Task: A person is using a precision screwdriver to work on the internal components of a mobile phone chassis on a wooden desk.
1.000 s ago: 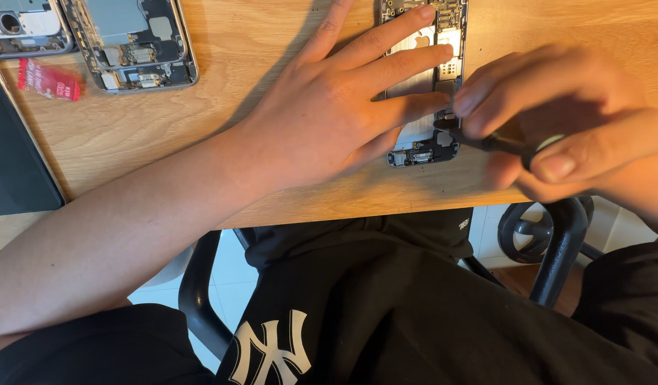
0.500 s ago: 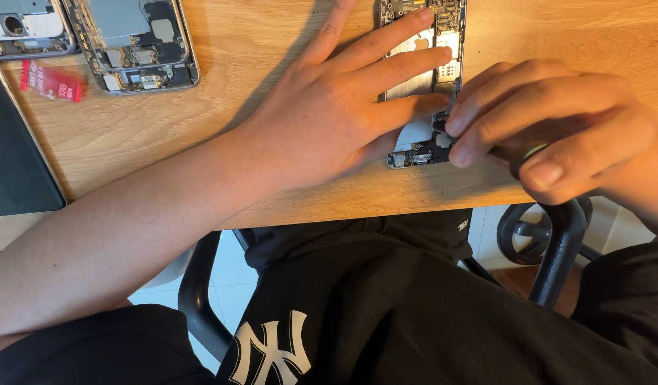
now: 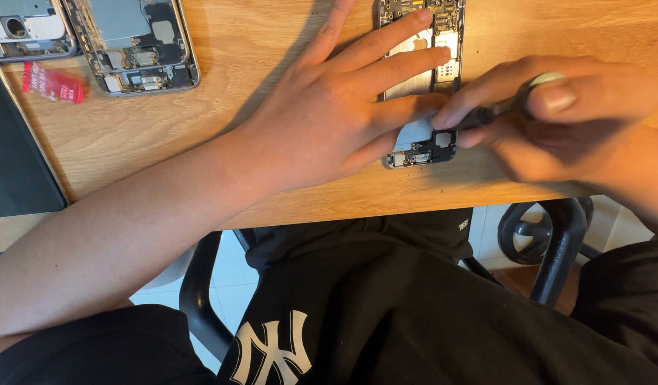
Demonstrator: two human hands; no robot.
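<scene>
An opened phone (image 3: 421, 85) is pinned flat near the front edge of the wooden tabletop (image 3: 200, 142), its long axis running from the front edge toward the far edge, where its upper end is cut off by the frame. The left hand (image 3: 343, 107) is spread open across the phone, fingers extended and pressed onto its exposed inner plate, so that much of the middle is hidden. The right hand (image 3: 557, 114) is closed around a dark screwdriver (image 3: 496, 113), which is held low and nearly level, its tip pointed toward the phone's lower end, where dark circuit parts can be seen; the tip itself is hidden behind the fingertips, and whether it touches cannot be told. Toward the far left corner of the tabletop, a second opened phone (image 3: 140, 43) is laid with a third phone body (image 3: 26, 28) just beside it, both cut off at the top. A small red packet (image 3: 52, 83) is seen just in front of them, and a dark tablet (image 3: 15, 150) lies at the left edge, only partly in view. A black chair (image 3: 550, 242) is glimpsed below the front edge.
</scene>
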